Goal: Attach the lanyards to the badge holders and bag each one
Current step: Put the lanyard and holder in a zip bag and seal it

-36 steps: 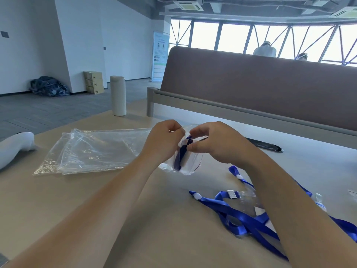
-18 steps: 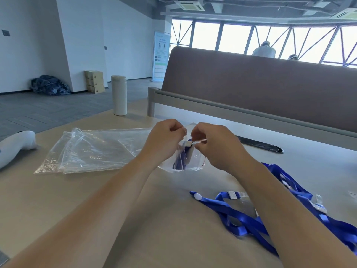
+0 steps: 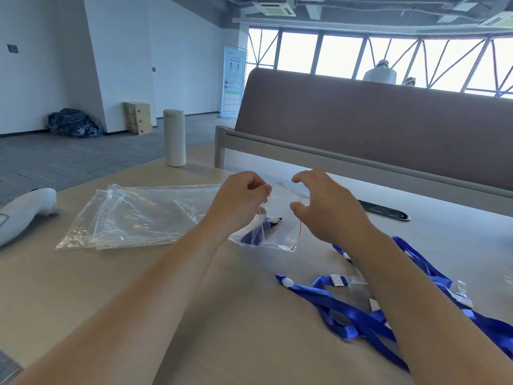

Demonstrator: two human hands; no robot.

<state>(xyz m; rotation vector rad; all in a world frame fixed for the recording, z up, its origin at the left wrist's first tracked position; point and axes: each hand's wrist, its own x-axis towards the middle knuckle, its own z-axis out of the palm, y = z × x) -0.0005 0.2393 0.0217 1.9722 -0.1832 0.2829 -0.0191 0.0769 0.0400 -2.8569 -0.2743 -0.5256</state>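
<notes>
A small clear zip bag (image 3: 280,232) with a red seal line holds a rolled blue lanyard (image 3: 254,236) and hangs just above the table. My left hand (image 3: 241,202) pinches its top left corner. My right hand (image 3: 319,207) hovers beside the bag's right edge with thumb and fingers spread apart, holding nothing. A tangle of blue lanyards (image 3: 358,320) with white clips and clear badge holders (image 3: 347,294) lies on the table at the lower right, partly under my right forearm.
A stack of empty clear bags (image 3: 133,218) lies at the left. A white cylinder bottle (image 3: 174,137) stands at the far table edge, a white handheld device (image 3: 25,212) at the far left, a dark flat object (image 3: 385,211) by the brown partition (image 3: 374,129).
Both hands were pinching the bag's top together. Now my right hand has let go and opened, and the bag hangs lower from my left hand alone.
</notes>
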